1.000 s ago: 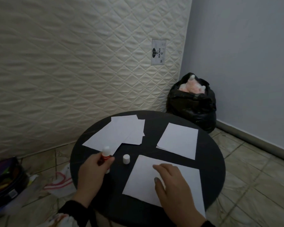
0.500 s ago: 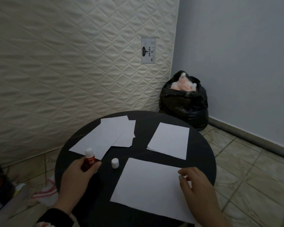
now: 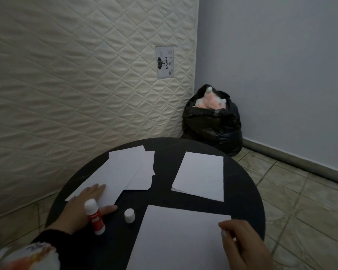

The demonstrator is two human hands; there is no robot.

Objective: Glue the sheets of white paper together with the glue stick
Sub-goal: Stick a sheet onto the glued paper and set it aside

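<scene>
Three lots of white paper lie on the round black table (image 3: 164,197): a loose stack of sheets (image 3: 127,170) at the left, a single sheet (image 3: 200,176) at the far right, and a large near sheet (image 3: 176,240). My left hand (image 3: 80,209) lies flat, its straight fingers resting on the stack's near corner. The red glue stick (image 3: 95,219) stands uncapped just in front of that hand, apparently free. Its white cap (image 3: 129,215) stands on the table to its right. My right hand (image 3: 242,244) pinches the near sheet's right corner with curled fingers.
A quilted mattress (image 3: 86,75) leans against the wall behind the table. A stuffed black rubbish bag (image 3: 213,125) sits in the corner on the tiled floor (image 3: 300,201). The near sheet overhangs the table's front edge.
My left hand let go of the glue stick, left it standing, and reached forward onto the paper stack. My right hand slid from the middle of the near sheet to its right corner.
</scene>
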